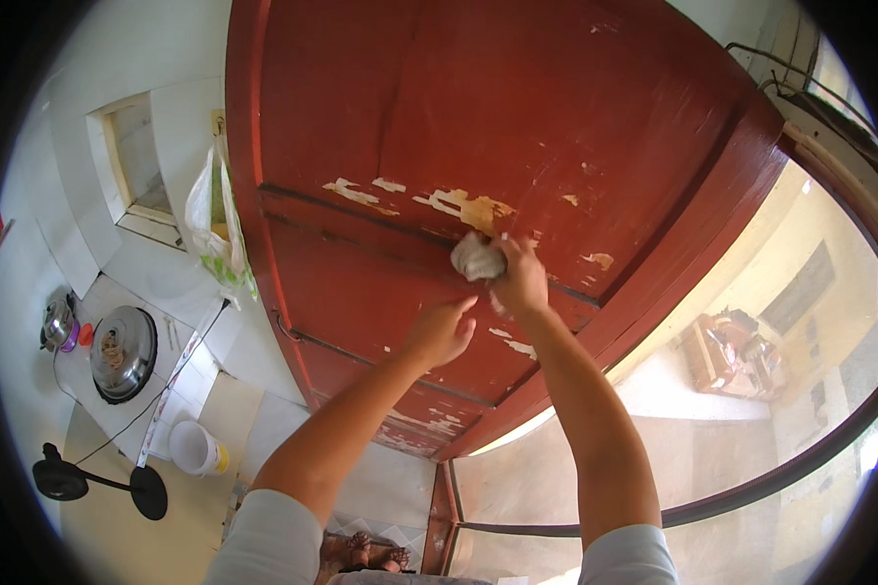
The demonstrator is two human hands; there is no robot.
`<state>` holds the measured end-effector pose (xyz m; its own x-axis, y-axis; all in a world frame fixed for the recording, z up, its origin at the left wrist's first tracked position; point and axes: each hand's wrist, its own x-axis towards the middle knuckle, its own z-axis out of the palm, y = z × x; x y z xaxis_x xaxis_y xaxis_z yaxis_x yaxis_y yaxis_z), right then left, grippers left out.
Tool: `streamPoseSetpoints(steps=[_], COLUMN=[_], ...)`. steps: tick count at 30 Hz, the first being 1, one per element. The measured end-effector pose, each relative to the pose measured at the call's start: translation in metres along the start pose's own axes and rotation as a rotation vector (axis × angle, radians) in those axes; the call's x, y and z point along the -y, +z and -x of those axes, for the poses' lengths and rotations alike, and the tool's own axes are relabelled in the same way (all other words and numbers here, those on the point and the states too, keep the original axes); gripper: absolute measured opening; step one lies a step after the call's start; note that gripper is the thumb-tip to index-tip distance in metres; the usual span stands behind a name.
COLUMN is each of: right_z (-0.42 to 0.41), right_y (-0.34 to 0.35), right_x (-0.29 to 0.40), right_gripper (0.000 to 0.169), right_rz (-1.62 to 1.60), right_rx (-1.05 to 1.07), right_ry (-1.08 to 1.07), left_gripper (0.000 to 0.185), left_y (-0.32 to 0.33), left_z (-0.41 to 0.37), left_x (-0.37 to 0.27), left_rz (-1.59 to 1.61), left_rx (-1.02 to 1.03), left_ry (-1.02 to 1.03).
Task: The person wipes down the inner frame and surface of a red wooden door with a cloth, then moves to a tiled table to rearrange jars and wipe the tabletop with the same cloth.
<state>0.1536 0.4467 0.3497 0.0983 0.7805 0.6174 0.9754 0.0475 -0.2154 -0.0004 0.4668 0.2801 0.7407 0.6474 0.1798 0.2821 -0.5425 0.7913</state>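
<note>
A red painted wooden panel door [424,110] stands before me, its paint flaked off in patches that show pale and tan beneath. My right hand [521,278] grips a crumpled greyish cloth [477,257] against the door, just below the largest flaked patch [468,208]. Lower and to the left, my left hand [443,333] is in front of the door with the index finger extended and nothing in it. More flaked paint [428,420] shows near the door's bottom.
At left are a counter with a lidded metal pan [124,351], a white bucket [197,447], a black fan or lamp [146,490] with a cord, and a hanging plastic bag [216,219]. A dark-framed mesh screen [512,468] is at right, with a cardboard box [732,358] beyond.
</note>
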Motion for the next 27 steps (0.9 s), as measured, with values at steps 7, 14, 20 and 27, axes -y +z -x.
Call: streamPoseSetpoints(steps=[7, 14, 20, 27], right_z=[0.057, 0.025, -0.043, -0.045], right_y=[-0.010, -0.067, -0.140, -0.134], right_x=[0.050, 0.005, -0.095, -0.128], right_gripper=[0.032, 0.034, 0.049, 0.052], right_rz=[-0.837, -0.135, 0.776, 0.891], right_rx=[0.700, -0.005, -0.503, -0.542], right_ry=[0.489, -0.154, -0.113, -0.217], left_gripper=[0.060, 0.039, 0.005, 0.046], left_y=[0.047, 0.016, -0.060, -0.120], left_z=[0.071, 0.091, 0.049, -0.047], left_x=[0.015, 0.051, 0.065, -0.019], left_rz=[1.363, 1.634, 0.714, -0.342], left_rx=[-0.269, -0.464, -0.639, -0.992], left_ry=[-0.245, -0.043, 0.227, 0.449])
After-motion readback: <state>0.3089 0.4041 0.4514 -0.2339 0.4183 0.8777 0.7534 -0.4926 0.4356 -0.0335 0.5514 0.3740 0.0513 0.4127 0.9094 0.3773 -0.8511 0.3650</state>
